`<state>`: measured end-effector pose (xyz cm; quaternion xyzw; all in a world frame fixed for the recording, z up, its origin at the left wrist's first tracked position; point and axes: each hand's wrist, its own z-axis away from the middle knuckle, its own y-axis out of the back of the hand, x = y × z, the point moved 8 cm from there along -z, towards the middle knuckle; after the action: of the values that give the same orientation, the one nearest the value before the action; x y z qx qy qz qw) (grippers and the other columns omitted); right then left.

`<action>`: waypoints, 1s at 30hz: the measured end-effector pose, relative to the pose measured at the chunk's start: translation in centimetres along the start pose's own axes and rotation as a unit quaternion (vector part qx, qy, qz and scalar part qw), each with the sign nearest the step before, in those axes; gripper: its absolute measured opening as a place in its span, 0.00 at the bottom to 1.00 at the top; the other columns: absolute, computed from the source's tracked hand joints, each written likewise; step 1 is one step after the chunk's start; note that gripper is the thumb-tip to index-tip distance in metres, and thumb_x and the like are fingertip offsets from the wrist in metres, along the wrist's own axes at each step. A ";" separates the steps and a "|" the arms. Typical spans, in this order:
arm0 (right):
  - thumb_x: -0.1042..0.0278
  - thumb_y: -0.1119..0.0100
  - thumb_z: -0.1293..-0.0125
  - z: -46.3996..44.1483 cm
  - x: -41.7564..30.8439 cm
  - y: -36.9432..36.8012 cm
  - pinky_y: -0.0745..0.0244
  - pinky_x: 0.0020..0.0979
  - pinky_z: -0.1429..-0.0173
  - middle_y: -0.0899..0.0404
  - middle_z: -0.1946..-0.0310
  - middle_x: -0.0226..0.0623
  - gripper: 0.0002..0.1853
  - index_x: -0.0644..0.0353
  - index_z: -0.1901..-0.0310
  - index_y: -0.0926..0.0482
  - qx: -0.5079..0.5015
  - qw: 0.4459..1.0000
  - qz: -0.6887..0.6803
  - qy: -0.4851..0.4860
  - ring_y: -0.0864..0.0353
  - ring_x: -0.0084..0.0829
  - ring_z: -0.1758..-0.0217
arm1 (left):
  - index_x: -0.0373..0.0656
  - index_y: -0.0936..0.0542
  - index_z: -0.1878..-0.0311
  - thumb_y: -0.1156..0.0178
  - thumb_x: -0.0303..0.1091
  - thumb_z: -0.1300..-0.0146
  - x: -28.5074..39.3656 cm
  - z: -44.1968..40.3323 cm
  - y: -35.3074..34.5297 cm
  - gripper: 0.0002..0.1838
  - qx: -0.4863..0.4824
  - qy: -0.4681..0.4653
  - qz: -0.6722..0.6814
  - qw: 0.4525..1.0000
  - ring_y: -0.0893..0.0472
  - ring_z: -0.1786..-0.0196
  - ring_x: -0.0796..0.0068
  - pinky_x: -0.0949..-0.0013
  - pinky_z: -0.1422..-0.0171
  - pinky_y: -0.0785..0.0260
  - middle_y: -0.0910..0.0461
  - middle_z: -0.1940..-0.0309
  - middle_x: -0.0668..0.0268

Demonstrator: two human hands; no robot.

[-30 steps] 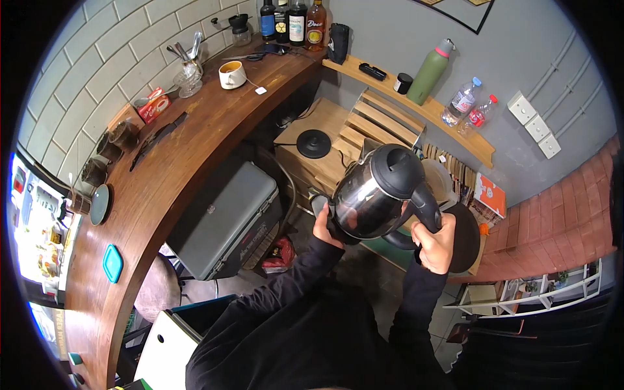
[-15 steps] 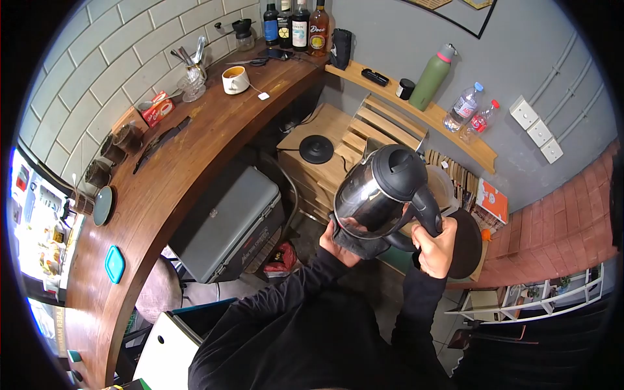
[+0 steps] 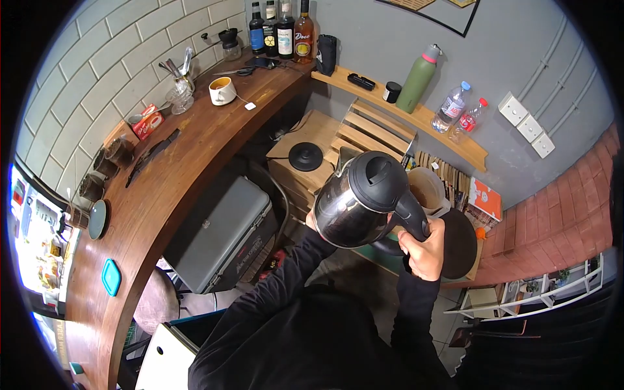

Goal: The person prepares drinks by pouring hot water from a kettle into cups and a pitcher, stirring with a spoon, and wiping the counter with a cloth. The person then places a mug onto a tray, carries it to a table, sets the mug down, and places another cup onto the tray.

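An electric kettle (image 3: pixel 348 211) with a shiny metal body and black lid is held up, tilted, in front of my body. My right hand (image 3: pixel 424 252) is closed around its black handle (image 3: pixel 411 216). At the kettle's far left side, only a sliver of my left hand (image 3: pixel 310 220) shows; its fingers and anything in them are hidden behind the kettle. The round black kettle base (image 3: pixel 305 156) sits on the wooden surface beyond.
A curved wooden counter (image 3: pixel 188 153) on the left bears a white cup (image 3: pixel 222 91), knife (image 3: pixel 151 156) and bottles (image 3: pixel 285 34). Below stands a grey case (image 3: pixel 221 227). Behind the kettle are a plastic tub (image 3: pixel 427 185), green bottle (image 3: pixel 418 79) and narrow shelf (image 3: pixel 370 91).
The kettle has shifted slightly left and down in view, turning a little. My left hand, which pressed a dark cloth to its underside, has slid up and behind it, so the cloth is out of sight.
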<state>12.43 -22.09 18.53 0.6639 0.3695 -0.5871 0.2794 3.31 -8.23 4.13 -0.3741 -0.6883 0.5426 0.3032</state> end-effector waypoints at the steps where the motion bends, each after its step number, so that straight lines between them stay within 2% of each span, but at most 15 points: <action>1: 0.85 0.43 0.52 -0.1 -0.1 0.1 0.39 0.20 0.71 0.27 0.82 0.23 0.04 0.67 0.75 0.23 -0.001 1.000 -0.001 0.000 0.31 0.13 0.77 | 0.37 0.39 0.33 0.66 0.43 0.27 0.1 0.5 -0.3 0.26 0.000 -0.001 0.000 1.000 0.32 0.35 0.53 0.50 0.30 0.39 0.34 0.35 0.50; 3: 0.85 0.44 0.51 -0.4 -0.1 0.4 0.40 0.20 0.74 0.26 0.82 0.25 0.03 0.67 0.75 0.23 -0.019 0.999 0.023 -0.012 0.30 0.13 0.78 | 0.40 0.30 0.38 0.58 0.49 0.30 2.2 1.6 0.5 0.26 0.123 -0.095 -0.229 0.961 0.30 0.36 0.54 0.47 0.30 0.42 0.28 0.41 0.52; 4: 0.85 0.44 0.51 -0.4 -0.1 0.7 0.40 0.20 0.74 0.26 0.82 0.25 0.03 0.67 0.75 0.23 -0.019 0.999 0.023 -0.012 0.30 0.13 0.78 | 0.40 0.30 0.38 0.58 0.49 0.30 2.9 1.8 1.1 0.26 0.123 -0.096 -0.229 0.961 0.30 0.36 0.54 0.47 0.30 0.42 0.28 0.41 0.52; 6: 0.85 0.45 0.51 -0.5 0.2 1.2 0.42 0.20 0.77 0.27 0.82 0.26 0.04 0.66 0.75 0.23 -0.017 0.999 -0.002 -0.028 0.32 0.14 0.81 | 0.40 0.25 0.45 0.56 0.50 0.30 2.2 2.3 4.0 0.24 0.189 0.018 0.014 0.982 0.29 0.38 0.53 0.47 0.33 0.39 0.25 0.43 0.52; 7: 0.86 0.45 0.50 -0.7 0.2 1.1 0.44 0.20 0.79 0.28 0.82 0.27 0.04 0.66 0.75 0.24 -0.023 0.999 -0.026 -0.021 0.34 0.15 0.83 | 0.39 0.23 0.50 0.53 0.45 0.30 2.1 2.6 2.3 0.19 0.188 0.028 -0.003 0.982 0.24 0.45 0.58 0.53 0.40 0.31 0.21 0.49 0.56; 9: 0.86 0.46 0.50 -0.8 -0.1 1.2 0.43 0.21 0.79 0.27 0.82 0.27 0.04 0.66 0.75 0.24 -0.029 0.999 -0.027 -0.020 0.34 0.15 0.83 | 0.39 0.23 0.52 0.50 0.42 0.30 3.4 3.0 7.0 0.16 0.206 0.010 0.008 0.979 0.22 0.48 0.62 0.57 0.42 0.30 0.20 0.53 0.59; 11: 0.85 0.46 0.49 -0.9 0.0 1.3 0.42 0.22 0.79 0.27 0.82 0.28 0.04 0.67 0.75 0.24 -0.029 0.999 -0.032 -0.016 0.34 0.16 0.84 | 0.40 0.24 0.54 0.45 0.35 0.33 4.2 2.7 6.1 0.10 0.192 -0.031 -0.045 0.980 0.21 0.57 0.71 0.66 0.47 0.28 0.20 0.61 0.66; 14: 0.85 0.46 0.49 -1.1 0.2 1.7 0.42 0.22 0.79 0.27 0.82 0.28 0.04 0.67 0.75 0.24 -0.014 0.999 -0.029 -0.025 0.34 0.16 0.84 | 0.39 0.25 0.53 0.47 0.37 0.31 3.6 3.7 3.9 0.12 0.205 -0.011 -0.029 0.978 0.21 0.56 0.70 0.64 0.46 0.28 0.20 0.61 0.65; 18: 0.85 0.51 0.50 -1.2 0.3 2.3 0.42 0.22 0.80 0.30 0.85 0.30 0.05 0.69 0.76 0.25 -0.015 1.000 0.008 -0.016 0.36 0.18 0.87 | 0.37 0.26 0.47 0.53 0.41 0.28 3.8 3.6 2.0 0.17 0.151 -0.037 -0.227 0.961 0.22 0.51 0.68 0.65 0.42 0.31 0.20 0.56 0.63; 20: 0.85 0.50 0.50 -1.2 0.4 2.4 0.41 0.22 0.80 0.30 0.85 0.30 0.04 0.69 0.76 0.25 -0.009 1.000 0.005 -0.024 0.36 0.18 0.86 | 0.35 0.27 0.45 0.56 0.42 0.27 3.5 3.9 0.8 0.20 0.144 -0.038 -0.245 0.958 0.22 0.49 0.69 0.67 0.41 0.32 0.21 0.53 0.62; 23: 0.86 0.49 0.50 -1.0 0.0 2.1 0.41 0.22 0.79 0.30 0.84 0.30 0.04 0.69 0.76 0.25 -0.007 1.000 0.006 -0.017 0.36 0.18 0.86 | 0.31 0.34 0.38 0.62 0.46 0.25 3.7 4.9 0.0 0.26 0.219 -0.056 -0.487 0.844 0.30 0.41 0.72 0.70 0.34 0.42 0.28 0.43 0.63; 24: 0.86 0.49 0.50 -1.0 -0.2 2.2 0.41 0.22 0.79 0.30 0.84 0.30 0.04 0.69 0.76 0.25 -0.005 1.000 0.006 -0.017 0.36 0.18 0.86 | 0.31 0.34 0.38 0.62 0.46 0.25 3.4 5.3 0.1 0.26 0.218 -0.055 -0.487 0.844 0.30 0.41 0.72 0.70 0.34 0.42 0.28 0.43 0.63; 26: 0.86 0.49 0.51 -0.9 -0.1 2.2 0.41 0.22 0.79 0.29 0.83 0.29 0.04 0.69 0.75 0.25 -0.016 0.999 0.037 -0.029 0.35 0.17 0.85 | 0.31 0.37 0.36 0.62 0.47 0.25 2.5 5.6 -1.5 0.28 0.139 -0.061 -0.656 0.740 0.34 0.38 0.71 0.68 0.31 0.46 0.33 0.39 0.61; 27: 0.86 0.49 0.51 -0.8 0.1 2.2 0.41 0.22 0.79 0.29 0.83 0.29 0.04 0.69 0.75 0.25 -0.014 0.999 0.037 -0.030 0.35 0.17 0.85 | 0.31 0.37 0.36 0.62 0.47 0.25 2.3 5.6 -1.5 0.28 0.138 -0.059 -0.656 0.740 0.34 0.38 0.71 0.68 0.31 0.46 0.33 0.39 0.61; 30: 0.84 0.44 0.50 -0.5 0.2 2.5 0.48 0.21 0.81 0.30 0.86 0.23 0.05 0.64 0.79 0.24 0.017 0.999 0.041 -0.014 0.37 0.11 0.85 | 0.32 0.36 0.37 0.54 0.41 0.28 1.5 5.4 -5.6 0.25 0.049 -0.168 -0.759 0.627 0.38 0.32 0.55 0.61 0.29 0.50 0.35 0.37 0.50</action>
<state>14.73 -23.09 18.20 0.6749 0.3286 -0.5902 0.2969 -3.00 -10.54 8.35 0.3937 -0.7403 0.2068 0.5042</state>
